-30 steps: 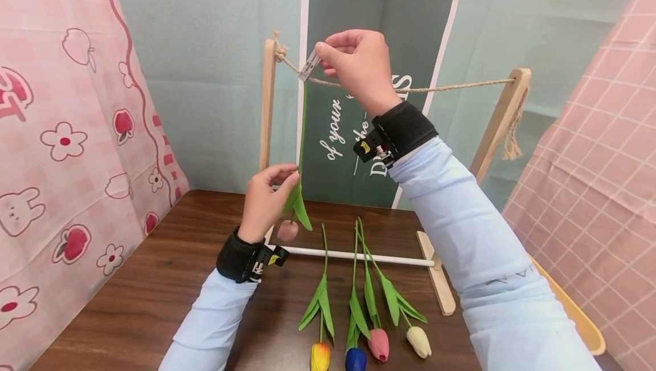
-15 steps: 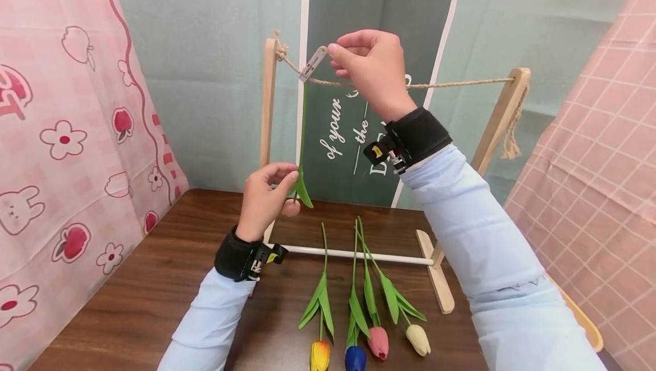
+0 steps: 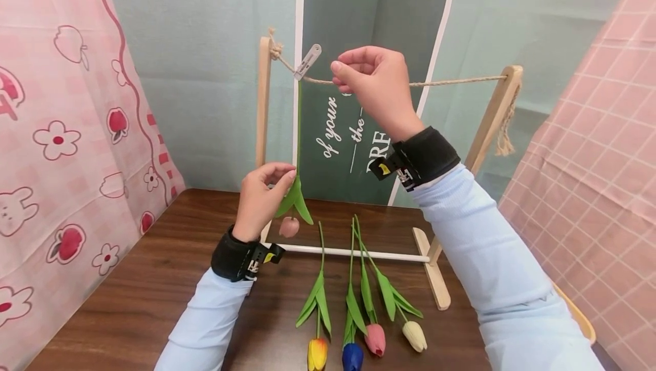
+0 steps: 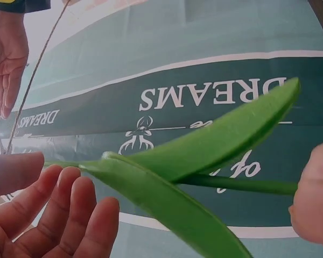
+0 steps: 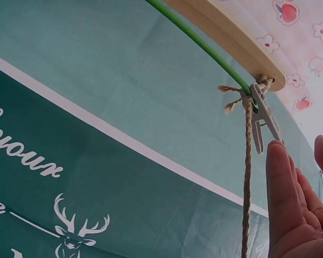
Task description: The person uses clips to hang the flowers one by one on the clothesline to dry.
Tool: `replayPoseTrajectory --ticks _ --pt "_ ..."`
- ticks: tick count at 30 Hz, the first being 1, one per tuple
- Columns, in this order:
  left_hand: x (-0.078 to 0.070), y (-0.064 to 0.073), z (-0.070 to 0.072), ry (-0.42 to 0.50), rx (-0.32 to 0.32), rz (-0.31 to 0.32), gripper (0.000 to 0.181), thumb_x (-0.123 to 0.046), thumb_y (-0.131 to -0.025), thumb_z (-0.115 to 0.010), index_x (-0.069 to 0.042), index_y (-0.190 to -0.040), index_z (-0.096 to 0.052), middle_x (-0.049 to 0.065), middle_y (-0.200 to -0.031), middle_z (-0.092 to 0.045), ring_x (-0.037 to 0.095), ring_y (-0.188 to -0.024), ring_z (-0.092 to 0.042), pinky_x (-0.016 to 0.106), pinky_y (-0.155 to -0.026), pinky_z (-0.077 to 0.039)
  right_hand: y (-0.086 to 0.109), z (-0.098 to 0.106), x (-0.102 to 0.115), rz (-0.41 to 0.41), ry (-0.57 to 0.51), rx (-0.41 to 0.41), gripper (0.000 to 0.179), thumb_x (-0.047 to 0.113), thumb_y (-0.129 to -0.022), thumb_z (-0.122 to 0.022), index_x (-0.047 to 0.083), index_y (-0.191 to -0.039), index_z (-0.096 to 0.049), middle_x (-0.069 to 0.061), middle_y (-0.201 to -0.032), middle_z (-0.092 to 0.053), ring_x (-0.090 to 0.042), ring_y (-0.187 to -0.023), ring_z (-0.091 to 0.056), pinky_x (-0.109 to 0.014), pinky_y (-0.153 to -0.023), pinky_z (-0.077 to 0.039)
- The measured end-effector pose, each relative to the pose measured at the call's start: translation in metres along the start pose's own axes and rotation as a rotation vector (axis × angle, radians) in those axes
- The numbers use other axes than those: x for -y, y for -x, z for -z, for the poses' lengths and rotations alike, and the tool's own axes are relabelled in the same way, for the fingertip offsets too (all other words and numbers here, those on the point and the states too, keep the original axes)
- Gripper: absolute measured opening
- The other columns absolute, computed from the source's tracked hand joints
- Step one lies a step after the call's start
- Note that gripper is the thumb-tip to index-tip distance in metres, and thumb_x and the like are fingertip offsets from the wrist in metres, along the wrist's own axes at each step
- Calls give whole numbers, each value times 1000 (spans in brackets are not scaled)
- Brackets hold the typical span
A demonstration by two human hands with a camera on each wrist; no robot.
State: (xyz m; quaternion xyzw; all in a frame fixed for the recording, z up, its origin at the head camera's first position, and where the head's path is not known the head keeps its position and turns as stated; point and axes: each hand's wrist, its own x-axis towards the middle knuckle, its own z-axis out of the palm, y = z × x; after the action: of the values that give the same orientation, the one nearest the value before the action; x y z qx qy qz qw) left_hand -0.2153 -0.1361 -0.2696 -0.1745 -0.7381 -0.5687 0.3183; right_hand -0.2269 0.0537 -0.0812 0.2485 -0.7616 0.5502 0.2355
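Note:
A dusty-pink artificial tulip hangs head down, with green leaves near its bloom. A grey clothespin clamps its stem end to the twine rope, close to the left post. My left hand pinches the stem between thumb and fingertips just above the leaves. To the right of the clothespin, my right hand is held in the air with loosely bent fingers and nothing between them. In the right wrist view its fingertips appear just below the clothespin's handles.
Wooden posts carry the rope, joined low down by a white rod. On the brown table lie yellow-orange, blue, pink and cream tulips. A yellow tray edge shows at right.
My right hand has let go of the clothespin and moved right and slightly down. The clothespin stays on the rope. The hanging bloom rose, then dropped again beside my left hand.

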Motion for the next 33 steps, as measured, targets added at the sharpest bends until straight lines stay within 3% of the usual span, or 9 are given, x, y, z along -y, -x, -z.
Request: replayPoseTrajectory --ticks 17,25,33 --pt "-3 4 5 15 103 25 14 -18 -92 -70 -7 -99 -74 7 -78 -67 16 -72 -59 28 -65 -45 42 25 -42 59 55 38 23 15 -87 -75 -3 -100 -69 -8 -83 -71 -15 -73 -69 -25 -74 -55" --pt "-2 6 3 26 134 21 16 -19 -91 -70 -4 -98 -74 12 -76 -67 22 -69 -62 25 -61 -45 63 34 -58 38 80 70 24 12 -86 -75 -5 -102 -69 -11 -87 -72 -11 -74 -70 -25 -73 -55" --pt "-3 7 4 5 172 41 14 -18 -93 -69 -6 -97 -74 10 -74 -65 19 -68 -60 27 -62 -46 85 46 -74 29 141 85 26 13 -88 -73 -6 -105 -68 -14 -91 -71 -10 -78 -70 -22 -75 -53"
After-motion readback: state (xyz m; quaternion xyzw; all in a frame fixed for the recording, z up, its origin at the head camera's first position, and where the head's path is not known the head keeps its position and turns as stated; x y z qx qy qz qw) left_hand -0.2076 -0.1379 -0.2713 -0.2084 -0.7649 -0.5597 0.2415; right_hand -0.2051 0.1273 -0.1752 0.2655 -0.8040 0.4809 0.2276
